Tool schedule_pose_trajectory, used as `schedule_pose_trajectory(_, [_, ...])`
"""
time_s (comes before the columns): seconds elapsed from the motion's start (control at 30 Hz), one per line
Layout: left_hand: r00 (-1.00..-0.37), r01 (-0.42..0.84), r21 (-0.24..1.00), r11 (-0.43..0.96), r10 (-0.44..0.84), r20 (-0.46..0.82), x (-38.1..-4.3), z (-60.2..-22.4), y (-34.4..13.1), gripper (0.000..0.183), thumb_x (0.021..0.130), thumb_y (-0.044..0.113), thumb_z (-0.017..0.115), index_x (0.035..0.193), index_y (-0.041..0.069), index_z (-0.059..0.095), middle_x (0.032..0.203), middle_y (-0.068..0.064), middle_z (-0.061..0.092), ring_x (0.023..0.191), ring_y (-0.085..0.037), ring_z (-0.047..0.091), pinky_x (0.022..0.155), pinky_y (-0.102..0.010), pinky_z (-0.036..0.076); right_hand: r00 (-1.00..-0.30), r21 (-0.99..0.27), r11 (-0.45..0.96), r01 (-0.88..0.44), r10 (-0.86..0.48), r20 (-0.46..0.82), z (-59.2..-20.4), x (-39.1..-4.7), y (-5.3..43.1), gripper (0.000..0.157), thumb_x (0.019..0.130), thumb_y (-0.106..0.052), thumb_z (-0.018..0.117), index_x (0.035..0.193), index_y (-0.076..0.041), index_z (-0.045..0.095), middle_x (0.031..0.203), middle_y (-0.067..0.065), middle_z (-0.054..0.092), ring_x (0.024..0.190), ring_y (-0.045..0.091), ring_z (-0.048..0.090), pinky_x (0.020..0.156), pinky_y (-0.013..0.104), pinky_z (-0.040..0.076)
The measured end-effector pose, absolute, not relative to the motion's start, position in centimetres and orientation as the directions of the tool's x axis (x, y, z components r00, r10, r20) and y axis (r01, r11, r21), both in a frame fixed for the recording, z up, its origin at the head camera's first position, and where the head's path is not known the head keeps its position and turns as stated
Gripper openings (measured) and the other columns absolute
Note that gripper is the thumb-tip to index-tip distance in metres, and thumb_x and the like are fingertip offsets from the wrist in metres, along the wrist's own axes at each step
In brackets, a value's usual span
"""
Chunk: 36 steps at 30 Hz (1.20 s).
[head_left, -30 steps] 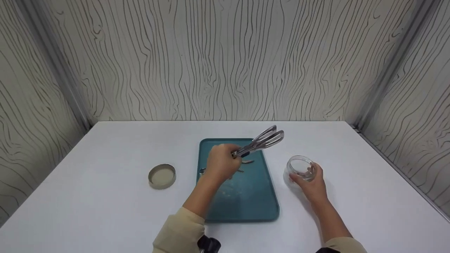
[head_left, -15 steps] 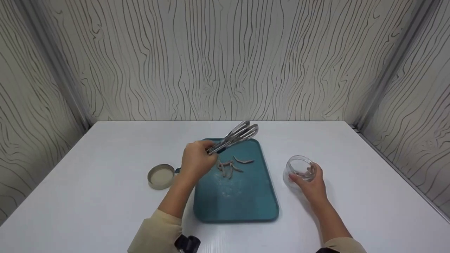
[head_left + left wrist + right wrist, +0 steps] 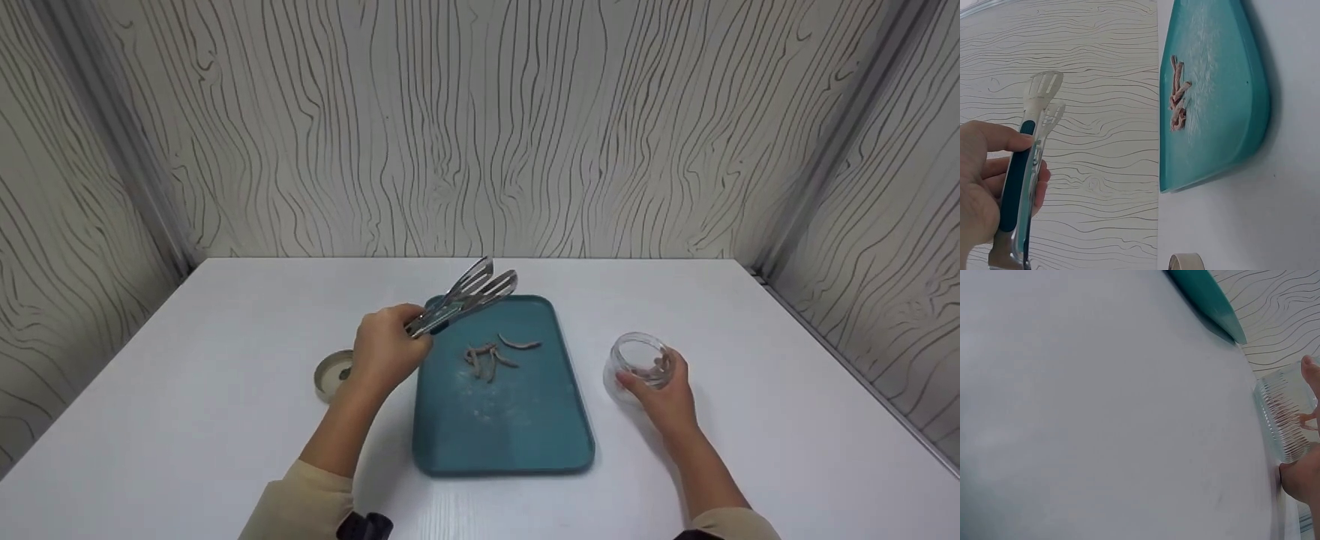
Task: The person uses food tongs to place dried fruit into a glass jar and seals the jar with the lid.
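My left hand grips metal serving tongs by their teal-padded handles, raised over the left side of a teal tray. In the left wrist view the tongs' two slotted ends stand slightly apart with nothing between them. Several thin brownish strips lie in the tray's middle, most bunched together and one curved piece apart. At the right, my right hand holds an open clear glass jar on the table, thumb and fingers around it. Something brownish shows inside the jar, partly hidden by the hand.
A round beige lid lies on the white table left of the tray, partly hidden behind my left hand. Wood-patterned panels stand along the back and both sides.
My left hand has moved left with the tongs, from over the tray's middle towards the lid, uncovering the strips. The right hand and jar have stayed in place.
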<state>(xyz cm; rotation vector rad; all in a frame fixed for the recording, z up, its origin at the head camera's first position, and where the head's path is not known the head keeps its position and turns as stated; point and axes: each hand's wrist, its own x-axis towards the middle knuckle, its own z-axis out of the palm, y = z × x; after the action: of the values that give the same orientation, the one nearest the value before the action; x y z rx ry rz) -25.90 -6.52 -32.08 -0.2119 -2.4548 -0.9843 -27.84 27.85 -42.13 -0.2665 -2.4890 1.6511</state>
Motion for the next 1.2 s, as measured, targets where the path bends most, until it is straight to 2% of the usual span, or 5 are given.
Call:
schedule_pose_trajectory(0.3, [-0.911,0.253,0.647,0.719,-0.048,0.41,-25.7,-33.2,-7.6,0.021,0.067,0.001,0.059,0.086,0.002,0.066,0.068,-0.003,0.061,0.055,-0.013,0.049,0.051,-0.026,0.042,-0.973,-0.915,0.397,0.075,0.232,0.021,-42.1,-28.0,27.9,0.103,0.07,-0.042,0.066,0.136,-0.005,-0.003,0.14,0.021,0.005,0.126,0.034,0.004,0.098,0.043,0.008])
schedule_pose_trajectory(0.77, [-0.953,0.17,0.611,0.773,-0.027,0.3,-25.2,-35.8,-7.5,0.024,0.064,-0.003,0.059,0.088,-0.003,0.064,0.071,-0.008,0.062,0.054,-0.013,0.049,0.049,-0.027,0.041,-0.971,-0.915,0.395,0.088,0.237,0.009,-42.1,-27.9,27.8,0.102,0.07,-0.043,0.066,0.137,-0.008,-0.003,0.14,0.02,0.005,0.126,0.034,0.004,0.097,0.045,0.007])
schedule_pose_trajectory(1.2, [-0.951,0.199,0.52,0.831,0.036,0.306,-24.6,-37.5,-7.5,0.017,0.06,-0.006,0.058,0.075,0.0,0.065,0.059,-0.003,0.058,0.049,-0.012,0.045,0.044,-0.026,0.036,-0.972,-0.924,0.375,0.073,0.236,0.019,-42.2,-27.8,27.8,0.103,0.07,-0.042,0.066,0.137,-0.008,-0.004,0.14,0.021,0.004,0.126,0.034,0.004,0.098,0.044,0.008])
